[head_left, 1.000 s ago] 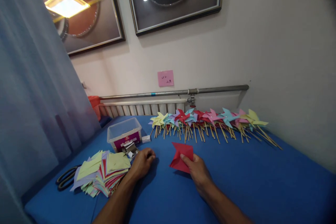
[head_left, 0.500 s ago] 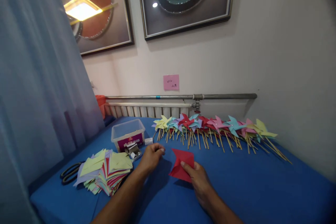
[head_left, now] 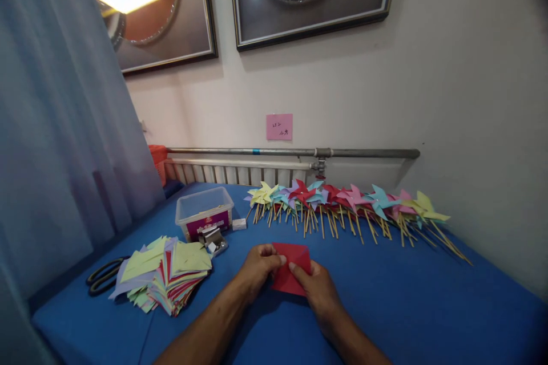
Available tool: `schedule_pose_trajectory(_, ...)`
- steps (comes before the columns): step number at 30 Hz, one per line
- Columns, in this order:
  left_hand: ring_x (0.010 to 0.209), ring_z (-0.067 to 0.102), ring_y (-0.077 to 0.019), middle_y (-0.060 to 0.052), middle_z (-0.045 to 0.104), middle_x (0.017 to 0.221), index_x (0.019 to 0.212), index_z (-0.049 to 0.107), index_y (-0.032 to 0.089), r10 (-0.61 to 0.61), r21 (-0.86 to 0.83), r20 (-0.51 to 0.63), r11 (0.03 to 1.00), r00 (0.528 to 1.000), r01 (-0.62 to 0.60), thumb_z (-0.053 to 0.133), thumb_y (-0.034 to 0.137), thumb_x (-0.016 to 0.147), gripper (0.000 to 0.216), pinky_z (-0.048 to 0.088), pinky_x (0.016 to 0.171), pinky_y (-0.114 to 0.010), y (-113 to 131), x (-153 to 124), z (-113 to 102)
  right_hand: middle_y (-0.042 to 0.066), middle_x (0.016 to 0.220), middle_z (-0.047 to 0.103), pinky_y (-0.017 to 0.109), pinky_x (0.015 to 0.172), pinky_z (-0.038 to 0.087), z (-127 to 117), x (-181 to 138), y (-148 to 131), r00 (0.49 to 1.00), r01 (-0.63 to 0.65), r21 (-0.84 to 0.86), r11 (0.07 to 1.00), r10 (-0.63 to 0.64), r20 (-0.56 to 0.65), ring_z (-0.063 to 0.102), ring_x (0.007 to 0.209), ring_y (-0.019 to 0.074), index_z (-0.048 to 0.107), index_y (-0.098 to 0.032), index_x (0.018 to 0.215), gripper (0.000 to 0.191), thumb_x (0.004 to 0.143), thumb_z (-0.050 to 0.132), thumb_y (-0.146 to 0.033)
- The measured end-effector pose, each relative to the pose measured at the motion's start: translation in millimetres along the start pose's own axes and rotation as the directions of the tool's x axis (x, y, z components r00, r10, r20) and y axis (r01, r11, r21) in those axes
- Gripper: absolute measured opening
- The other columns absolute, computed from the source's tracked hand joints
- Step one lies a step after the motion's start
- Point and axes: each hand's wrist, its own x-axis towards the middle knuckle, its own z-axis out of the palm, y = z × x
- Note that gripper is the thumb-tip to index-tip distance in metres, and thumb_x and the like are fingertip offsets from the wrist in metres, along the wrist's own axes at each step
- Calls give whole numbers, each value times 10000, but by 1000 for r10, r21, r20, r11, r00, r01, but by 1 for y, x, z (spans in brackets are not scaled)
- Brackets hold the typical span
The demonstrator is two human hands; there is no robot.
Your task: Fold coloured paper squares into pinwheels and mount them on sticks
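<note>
A square of red paper (head_left: 291, 282) is held up just above the blue cloth, between both hands. My left hand (head_left: 261, 265) pinches its left side, thumb on top and fingers curled. From the right, my right hand (head_left: 315, 285) grips the sheet with the thumb pressed on its face and the fingers behind. Whether a pin or other small thing sits between the left fingertips is hidden. Left of my hands lies a fanned stack of coloured paper squares (head_left: 188, 259). A small open box of metal pins (head_left: 214, 241) rests behind that stack.
A clear plastic tub (head_left: 204, 205) stands at the back left, with a small white box (head_left: 239, 224) beside it. Black-handled scissors (head_left: 103, 276) lie partly under the papers. Finished paper pinwheels on sticks (head_left: 351, 202) line the back. A blue curtain (head_left: 72, 97) hangs at left.
My left hand has moved down and right from near the small boxes to the red paper and now pinches its left side. The right hand keeps its hold. The view has shifted slightly.
</note>
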Motion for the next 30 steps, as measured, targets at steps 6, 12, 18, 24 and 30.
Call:
schedule_pose_trajectory(6,509,548,-124,-18,640,568,613,623,143,-59,-133,-26,990,998,55,801,308,490,272,420,544,-255,4,-3,9,67,761,798,358,643,582,3,0,8,999,33,-32,999,-33,6,754,721,292,762,-203,910,322,717,756,-461)
schedule_pose_trajectory(12,514,558,-135,-30,660,580,633,652,131,-77,-162,-33,984,996,71,784,291,495,249,431,556,-262,6,-6,9,52,735,793,355,630,579,4,1,11,999,37,-30,999,-37,6,750,701,285,771,-210,905,302,728,748,-454)
schedule_pose_trajectory(18,479,504,-112,7,604,527,589,578,166,-61,-78,-98,996,993,53,777,261,496,239,369,514,-244,-1,-1,7,57,733,789,356,606,556,4,4,14,999,34,-8,999,-34,-12,728,660,274,764,-224,868,278,706,769,-451)
schedule_pose_trajectory(24,454,492,-111,1,598,518,581,589,164,-89,-42,-107,995,990,85,684,227,507,135,346,491,-244,0,-1,8,55,703,777,352,577,523,6,1,10,999,48,19,999,-48,12,713,637,273,766,-231,841,269,681,801,-444)
schedule_pose_trajectory(30,453,497,-116,2,598,520,594,584,169,-81,-34,-107,996,991,78,734,246,541,176,343,492,-247,-6,3,6,63,815,806,398,695,568,6,-3,0,996,56,140,989,-66,68,743,720,292,759,-248,916,347,677,847,-483)
